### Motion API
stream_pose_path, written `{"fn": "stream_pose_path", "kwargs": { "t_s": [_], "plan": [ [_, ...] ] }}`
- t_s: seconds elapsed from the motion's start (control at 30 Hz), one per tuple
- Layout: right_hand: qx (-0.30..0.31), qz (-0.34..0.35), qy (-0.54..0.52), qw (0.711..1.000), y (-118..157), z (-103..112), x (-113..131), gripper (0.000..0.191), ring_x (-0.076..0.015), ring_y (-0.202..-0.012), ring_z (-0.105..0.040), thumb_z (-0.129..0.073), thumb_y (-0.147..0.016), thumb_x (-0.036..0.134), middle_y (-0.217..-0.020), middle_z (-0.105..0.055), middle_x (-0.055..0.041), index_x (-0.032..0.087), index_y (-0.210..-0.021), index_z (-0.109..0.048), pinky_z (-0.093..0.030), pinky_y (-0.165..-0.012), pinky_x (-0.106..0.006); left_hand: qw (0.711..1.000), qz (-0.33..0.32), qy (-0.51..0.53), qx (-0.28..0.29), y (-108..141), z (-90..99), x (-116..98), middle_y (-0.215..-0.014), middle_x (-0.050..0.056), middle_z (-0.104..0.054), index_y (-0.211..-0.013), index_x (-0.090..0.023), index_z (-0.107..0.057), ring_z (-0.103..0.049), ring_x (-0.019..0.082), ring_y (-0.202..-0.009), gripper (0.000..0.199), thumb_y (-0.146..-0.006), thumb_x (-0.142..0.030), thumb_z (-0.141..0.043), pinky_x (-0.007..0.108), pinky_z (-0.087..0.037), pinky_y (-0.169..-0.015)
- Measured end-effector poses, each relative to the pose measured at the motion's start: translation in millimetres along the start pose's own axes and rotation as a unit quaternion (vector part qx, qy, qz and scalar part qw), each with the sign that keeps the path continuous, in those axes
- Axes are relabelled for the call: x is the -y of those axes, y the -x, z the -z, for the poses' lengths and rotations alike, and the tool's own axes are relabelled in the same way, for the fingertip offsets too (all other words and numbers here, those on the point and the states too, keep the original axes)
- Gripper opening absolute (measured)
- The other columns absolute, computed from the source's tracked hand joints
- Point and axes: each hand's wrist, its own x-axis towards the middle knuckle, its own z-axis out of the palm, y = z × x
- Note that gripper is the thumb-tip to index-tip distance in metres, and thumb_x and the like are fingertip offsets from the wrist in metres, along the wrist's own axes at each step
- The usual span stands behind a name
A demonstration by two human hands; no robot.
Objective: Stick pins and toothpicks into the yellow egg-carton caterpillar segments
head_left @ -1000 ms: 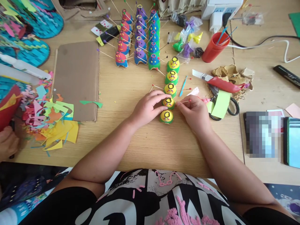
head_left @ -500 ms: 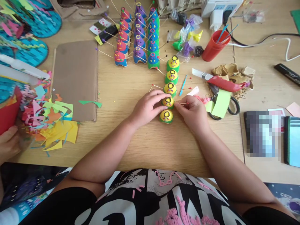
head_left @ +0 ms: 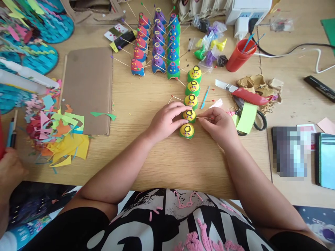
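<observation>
My left hand (head_left: 166, 122) is closed around a small yellow-and-green clay-covered figure (head_left: 188, 115) with a dark ring on top, its thumb and fingers on either side. Between the fingertips of my right hand (head_left: 221, 126) is a thin wooden stick (head_left: 203, 117), pointing at the figure's right side. Whether the tip touches the clay I cannot tell. A matching figure (head_left: 187, 130) stands just nearer to me. Beyond my left hand, more of them run in a line, such as the one with sticks on both sides (head_left: 191, 100).
Behind stand rows of red-blue (head_left: 137, 66), purple (head_left: 158, 63) and blue-green figures (head_left: 173, 69). At right are a blue tool (head_left: 205, 97), a utility knife (head_left: 251, 96), scissors (head_left: 260, 121) and a red cup (head_left: 239, 57). Cardboard (head_left: 87, 90), paper scraps (head_left: 69, 150) and another person's hand (head_left: 12, 169) are left.
My right hand has shifted slightly right, away from the figure, still pinching the stick. My left hand keeps its hold. The other person's hand has moved down and left with the red paper.
</observation>
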Motion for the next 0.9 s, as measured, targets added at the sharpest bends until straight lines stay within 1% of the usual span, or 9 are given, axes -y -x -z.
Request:
{"fn": "stream_pose_path", "kwargs": {
  "t_s": [0.13, 0.27, 0.37, 0.47, 0.6, 0.7, 0.8, 0.9],
  "plan": [
    [-0.014, 0.004, 0.014, 1.000, 0, -2, -1, 0.005, -0.0113, -0.058, -0.053, -0.071, -0.083, 0.024, -0.078, -0.071, -0.0025, 0.020, -0.082, -0.067, -0.036, -0.055, -0.028, 1.000, -0.006, -0.004, -0.006, 0, -0.9, 1, -0.127, 0.008, -0.069, -0.136, -0.025, -0.068, -0.067, 0.022, -0.118, 0.041, -0.095, -0.027, -0.071, 0.037, -0.056, -0.105],
    [-0.027, 0.005, 0.031, 0.999, 2, -4, 0, 0.004, -0.0109, -0.055, -0.050, -0.071, -0.083, 0.023, -0.073, -0.068, -0.0008, 0.021, -0.082, -0.067, -0.034, -0.053, -0.028, 1.000, -0.010, -0.001, -0.010, 0, -2.1, 2, -0.132, 0.007, -0.069, -0.144, -0.028, -0.062, -0.067, 0.022, -0.122, 0.051, -0.094, -0.025, -0.072, 0.038, -0.055, -0.108],
    [-0.034, 0.009, 0.035, 0.999, 3, -4, 2, 0.005, -0.0108, -0.055, -0.048, -0.072, -0.082, 0.024, -0.072, -0.068, -0.0004, 0.021, -0.082, -0.067, -0.035, -0.052, -0.027, 1.000, -0.019, 0.015, -0.009, 0, -1.9, 2, -0.134, 0.007, -0.069, -0.148, -0.030, -0.058, -0.066, 0.023, -0.123, 0.057, -0.094, -0.022, -0.072, 0.039, -0.057, -0.106],
    [-0.026, 0.014, 0.027, 0.999, 3, -3, 2, 0.007, -0.0095, -0.055, -0.048, -0.073, -0.081, 0.025, -0.081, -0.073, -0.0019, 0.021, -0.085, -0.068, -0.036, -0.052, -0.027, 0.999, -0.021, 0.034, -0.009, 1, -0.8, 0, -0.136, 0.007, -0.068, -0.146, -0.030, -0.058, -0.066, 0.022, -0.121, 0.056, -0.093, -0.019, -0.072, 0.036, -0.059, -0.098],
    [0.000, 0.012, -0.009, 1.000, 1, -2, -2, 0.018, -0.0087, -0.055, -0.050, -0.074, -0.079, 0.024, -0.094, -0.077, -0.0039, 0.022, -0.095, -0.067, -0.034, -0.051, -0.027, 0.998, -0.020, 0.048, -0.031, 5, 1.1, -2, -0.133, 0.009, -0.068, -0.138, -0.022, -0.060, -0.066, 0.021, -0.118, 0.048, -0.091, -0.013, -0.069, 0.032, -0.059, -0.093],
    [0.010, 0.018, -0.036, 0.999, 0, -2, -6, 0.023, -0.0097, -0.058, -0.052, -0.075, -0.077, 0.023, -0.095, -0.078, -0.0047, 0.022, -0.098, -0.065, -0.035, -0.051, -0.027, 0.998, 0.002, 0.034, -0.045, 8, 1.6, -3, -0.127, 0.009, -0.070, -0.133, -0.019, -0.060, -0.066, 0.018, -0.107, 0.045, -0.089, -0.011, -0.066, 0.030, -0.058, -0.090],
    [0.004, 0.023, -0.025, 0.999, 0, -1, -8, 0.022, -0.0090, -0.056, -0.049, -0.076, -0.078, 0.025, -0.089, -0.075, -0.0029, 0.022, -0.096, -0.066, -0.033, -0.050, -0.026, 0.997, 0.020, 0.013, -0.067, 10, 1.1, -3, -0.123, 0.008, -0.070, -0.129, -0.019, -0.061, -0.065, 0.016, -0.096, 0.042, -0.087, -0.011, -0.063, 0.031, -0.057, -0.090],
    [-0.007, 0.025, 0.020, 0.999, 2, -1, -6, 0.018, -0.0082, -0.052, -0.043, -0.076, -0.079, 0.029, -0.072, -0.065, 0.0023, 0.021, -0.093, -0.068, -0.030, -0.049, -0.025, 0.996, 0.030, -0.010, -0.084, 11, 1.4, -5, -0.119, 0.007, -0.072, -0.124, -0.019, -0.062, -0.065, 0.016, -0.095, 0.038, -0.087, -0.011, -0.060, 0.031, -0.057, -0.090]
  ]
}}
